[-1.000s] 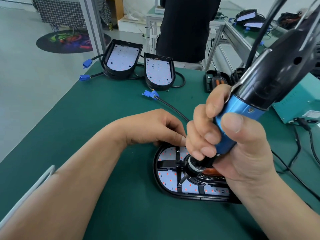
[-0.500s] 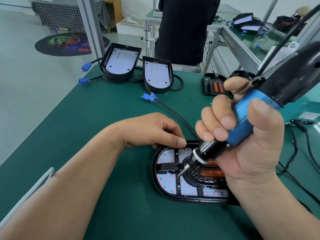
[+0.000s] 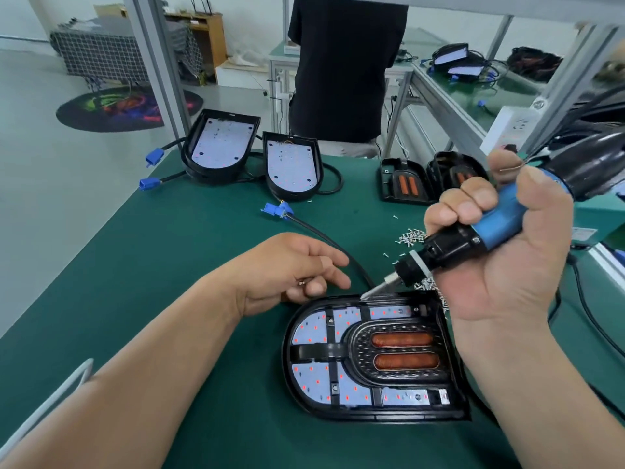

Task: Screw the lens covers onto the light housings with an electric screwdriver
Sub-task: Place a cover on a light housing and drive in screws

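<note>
As the right hand (image 3: 507, 265) wraps tight round the blue grip of the electric screwdriver (image 3: 490, 228), the bit (image 3: 377, 292) angles down and left, its tip right at the far rim of the light housing (image 3: 287, 367). That housing lies flat on the green table (image 3: 169, 265) with the lens cover (image 3: 402, 350) seated in it. It sits just below and left of the right hand, and just near-right of the left hand (image 3: 287, 269). The left hand rests at the housing's far-left corner, fingers loosely curled. Something small glints by the thumb, and I cannot tell whether it is pinched. Loose screws (image 3: 411, 236) lie scattered beyond the screwdriver. Two more housings (image 3: 220, 147) sit at the far edge.
</note>
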Motion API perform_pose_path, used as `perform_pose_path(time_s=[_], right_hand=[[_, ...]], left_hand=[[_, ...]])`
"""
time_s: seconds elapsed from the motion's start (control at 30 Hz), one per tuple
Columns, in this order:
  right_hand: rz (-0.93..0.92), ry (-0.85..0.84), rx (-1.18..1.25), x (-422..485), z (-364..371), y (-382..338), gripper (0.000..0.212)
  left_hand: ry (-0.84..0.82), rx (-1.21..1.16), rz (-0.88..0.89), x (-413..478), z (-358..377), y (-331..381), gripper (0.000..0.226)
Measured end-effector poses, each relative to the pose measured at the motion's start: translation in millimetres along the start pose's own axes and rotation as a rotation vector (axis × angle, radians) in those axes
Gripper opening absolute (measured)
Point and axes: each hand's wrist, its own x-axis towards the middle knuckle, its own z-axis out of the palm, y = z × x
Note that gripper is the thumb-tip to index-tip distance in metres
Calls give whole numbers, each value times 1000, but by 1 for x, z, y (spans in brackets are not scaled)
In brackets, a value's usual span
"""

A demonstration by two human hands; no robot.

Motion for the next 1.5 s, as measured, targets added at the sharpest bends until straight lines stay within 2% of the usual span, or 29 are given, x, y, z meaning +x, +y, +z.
perform_pose_path(time_s=[0.13,0.27,0.4,0.53,0.67,0.73,0.97,1.3,1.5], right_hand=[[-34,112,30,11,-11,-1,15],[-50,185,58,17,-21,2,10],[-56,223,48,20,-25,4,8],[-68,230,42,21,-27,3,7],[-73,232,54,20,-26,3,8],[-74,232,53,20,-25,2,8],[-107,226,72,19,-23,1,8],[-103,238,49,16,-20,5,10],[-105,233,19,15,-19,7,13]], left_hand=[[20,35,52,0,3,-1,14],[56,-54,99,3,6,-3,19],[11,-131,152,4,3,-5,21],[-61,-110,180,4,0,-6,25],[-17,-40,205,7,0,-8,14],[-7,-66,218,8,0,-9,15],[-78,-101,213,6,-3,-10,23],[-109,49,252,2,3,-8,12],[-157,44,265,-1,8,-5,14]])
